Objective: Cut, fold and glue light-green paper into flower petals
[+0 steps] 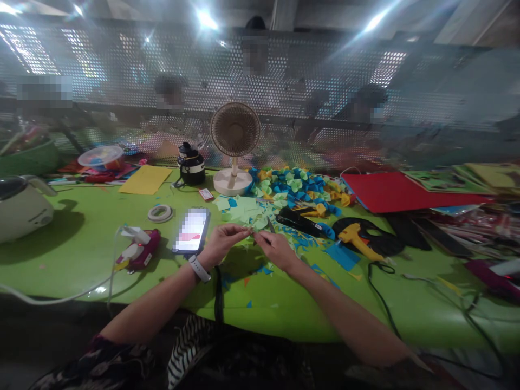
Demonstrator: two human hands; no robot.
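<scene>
My left hand, with a white watch on its wrist, is closed in a pinch over the green table. Its fingertips meet those of my right hand, also closed. Whatever small piece lies between them is too small to make out. A dark, thin pointed tool sticks up from my right hand; its handle is hidden. Just beyond lie green paper pieces and a pile of folded paper flowers in blue, green and yellow. A black stapler-like tool rests right of my hands, and a lit phone left of them.
A fan stands behind the paper, beside a dark bottle. A yellow glue gun and red sheets lie right. Leftward are a tape roll, a corded power strip and a pot. People sit beyond the perforated screen.
</scene>
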